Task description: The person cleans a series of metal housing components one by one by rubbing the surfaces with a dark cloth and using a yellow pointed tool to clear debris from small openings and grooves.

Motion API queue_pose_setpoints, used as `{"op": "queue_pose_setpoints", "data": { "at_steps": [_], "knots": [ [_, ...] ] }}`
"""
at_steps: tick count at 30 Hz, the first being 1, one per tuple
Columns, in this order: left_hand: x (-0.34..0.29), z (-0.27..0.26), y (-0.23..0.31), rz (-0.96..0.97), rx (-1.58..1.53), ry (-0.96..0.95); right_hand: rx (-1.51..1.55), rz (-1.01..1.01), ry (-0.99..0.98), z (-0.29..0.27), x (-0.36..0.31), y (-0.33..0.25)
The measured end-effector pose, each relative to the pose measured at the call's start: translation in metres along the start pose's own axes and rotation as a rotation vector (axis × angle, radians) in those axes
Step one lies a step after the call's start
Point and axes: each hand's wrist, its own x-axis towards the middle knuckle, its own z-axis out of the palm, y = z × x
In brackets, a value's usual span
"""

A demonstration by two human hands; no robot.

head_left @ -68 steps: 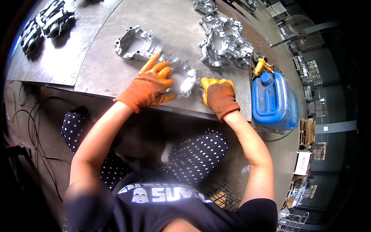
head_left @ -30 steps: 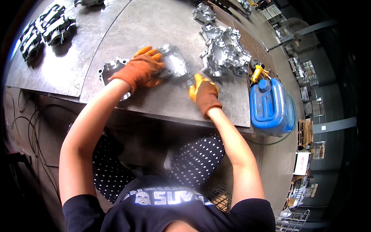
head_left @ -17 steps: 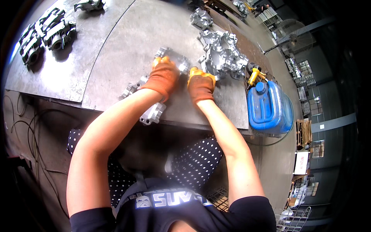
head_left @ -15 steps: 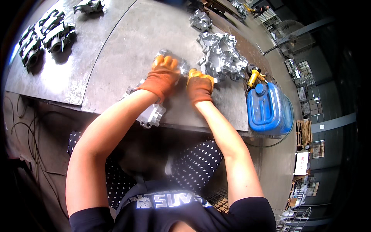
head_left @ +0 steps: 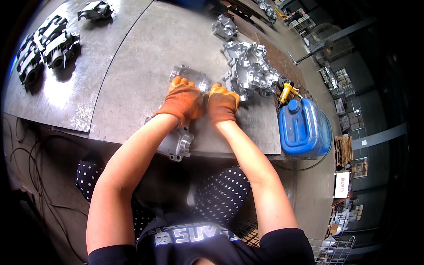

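Observation:
My left hand (head_left: 182,100), in an orange work glove, is closed over the near side of a silver metal casting (head_left: 190,74) lying on the table. At the casting's right end, my gloved right hand (head_left: 222,102) is curled into a fist; whatever its fingers hold is hidden from view. Under my left wrist a second silver casting (head_left: 176,145) lies at the table's front edge, partly covered by my forearm.
Several silver castings (head_left: 249,70) are heaped at the back right of the metal table (head_left: 137,66). Dark-looking castings (head_left: 55,42) stand at the far left. A blue jerrycan (head_left: 304,128) and a yellow-handled tool (head_left: 286,92) are at the right edge. Cables hang at lower left.
Both hands have drawn slightly toward me and to the left in the picture. The whole view has shifted a little too. The casting under my left hand shows more clearly now.

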Motion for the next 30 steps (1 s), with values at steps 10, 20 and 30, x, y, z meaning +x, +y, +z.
{"op": "queue_pose_setpoints", "data": {
  "at_steps": [10, 20, 30],
  "knots": [
    [-0.001, -0.004, 0.0, -0.002, -0.022, -0.009, 0.015, -0.002, -0.015, -0.005, 0.0, 0.002],
    [-0.005, -0.002, -0.004, 0.047, -0.063, 0.076, -0.101, -0.213, -0.107, -0.015, 0.012, 0.004],
    [-0.001, -0.021, -0.033, 0.205, -0.038, -0.089, -0.217, -0.541, -0.476, -0.077, 0.024, 0.013]
  ]
}}
